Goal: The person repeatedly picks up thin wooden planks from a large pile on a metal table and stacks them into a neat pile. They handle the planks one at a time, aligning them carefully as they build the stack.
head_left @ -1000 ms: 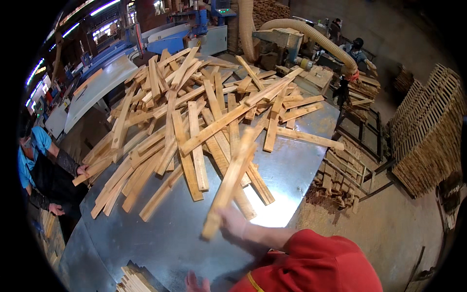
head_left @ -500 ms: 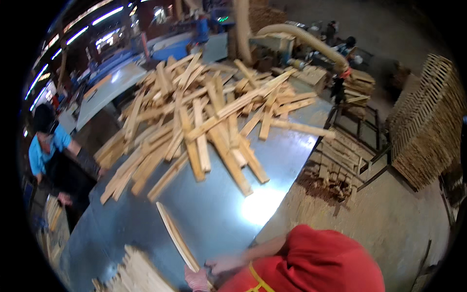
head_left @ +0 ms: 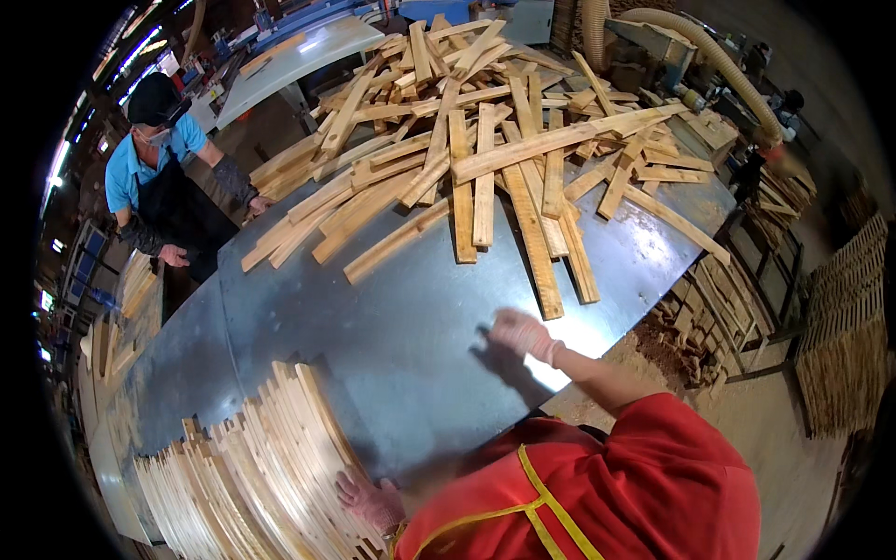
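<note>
My left hand (head_left: 370,500), in a pinkish work glove, lies with fingers spread against the near end of a row of narrow wood strips (head_left: 271,448). These strips stand packed side by side at the table's lower left. The outermost strip (head_left: 322,411) leans along the row's right side. Over the metal table my right hand (head_left: 525,336), also gloved, is stretched out just below the loose pile of wooden slats (head_left: 551,140). It holds nothing I can see; its fingers are loosely bent and slightly blurred. The nearest slat end (head_left: 549,303) lies just beyond it.
The metal-topped table (head_left: 308,317) reaches from the strip row to the pile. At the left a co-worker (head_left: 168,177) in a blue shirt and dark apron stands by its edge. Stacked slats (head_left: 845,327) rise at the right, near wood scraps (head_left: 691,317) on the floor.
The strip that was at my hands now appears to be at the row's end. My left hand is against the row; my right hand has moved away toward the pile. The view has shifted.
</note>
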Available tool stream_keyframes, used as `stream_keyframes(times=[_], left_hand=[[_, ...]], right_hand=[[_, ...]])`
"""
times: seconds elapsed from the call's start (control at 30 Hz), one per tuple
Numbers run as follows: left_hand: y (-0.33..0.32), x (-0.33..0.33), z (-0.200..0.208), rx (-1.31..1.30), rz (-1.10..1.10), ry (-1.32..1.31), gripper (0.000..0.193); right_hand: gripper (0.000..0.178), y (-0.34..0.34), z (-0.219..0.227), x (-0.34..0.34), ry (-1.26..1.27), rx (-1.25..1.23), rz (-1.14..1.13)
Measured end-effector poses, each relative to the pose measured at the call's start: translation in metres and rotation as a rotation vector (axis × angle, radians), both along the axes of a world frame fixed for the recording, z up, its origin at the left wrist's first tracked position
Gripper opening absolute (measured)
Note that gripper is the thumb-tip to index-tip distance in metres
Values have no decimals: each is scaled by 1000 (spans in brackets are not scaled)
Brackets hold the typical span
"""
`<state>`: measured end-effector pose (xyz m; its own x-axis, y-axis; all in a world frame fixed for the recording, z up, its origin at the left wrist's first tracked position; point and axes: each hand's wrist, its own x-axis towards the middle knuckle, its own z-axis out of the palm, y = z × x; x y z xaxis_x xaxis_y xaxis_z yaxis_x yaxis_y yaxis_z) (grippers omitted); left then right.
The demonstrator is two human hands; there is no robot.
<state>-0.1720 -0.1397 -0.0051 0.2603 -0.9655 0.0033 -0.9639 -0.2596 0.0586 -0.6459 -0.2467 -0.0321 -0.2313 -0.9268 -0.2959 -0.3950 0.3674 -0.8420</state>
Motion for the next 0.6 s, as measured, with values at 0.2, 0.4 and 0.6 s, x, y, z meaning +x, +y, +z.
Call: stream_keyframes(times=[0.2, 0.4, 0.6], left_hand=[[-49, -70, -33, 13, -333, 149, 91], [-62, -154, -36, -205, -433, -102, 51], [-58, -154, -41, -157, -401, -117, 48]], right_hand=[[74, -121, 36, -214, 288, -173, -579], [102, -193, 15, -279, 359, 117, -533], [81, -183, 43, -222, 219, 128, -581]])
